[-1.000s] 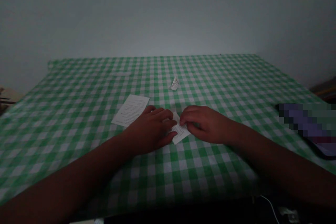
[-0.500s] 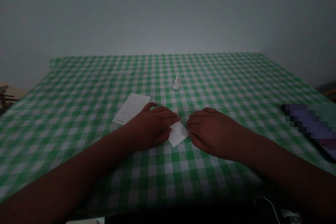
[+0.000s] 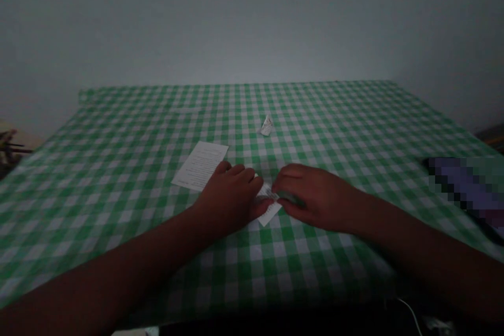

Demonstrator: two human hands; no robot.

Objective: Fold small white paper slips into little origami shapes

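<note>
A small printed sheet of paper [image 3: 270,214] lies on the checked cloth between my hands, partly covered by them. My left hand [image 3: 230,199] has its fingers curled and its thumb pressed on the paper from the left. From the right, my right hand [image 3: 315,195] pinches the paper's edge between thumb and fingers, where it looks bent up. Beyond my left hand rests another printed sheet [image 3: 200,164], flat and partly behind the knuckles. Farther off sits a small folded piece of paper [image 3: 266,126].
A green and white checked tablecloth [image 3: 334,115] covers the table, which reaches to a plain wall [image 3: 252,21]. At the right edge lies a dark flat device with a blurred-out screen [image 3: 464,184]. A white cable [image 3: 411,312] hangs below the near edge.
My left fingers have curled in from lying flat, and its thumb has slid right. My right fingers have moved onto the paper's edge, which now looks bent. The view has shifted slightly.
</note>
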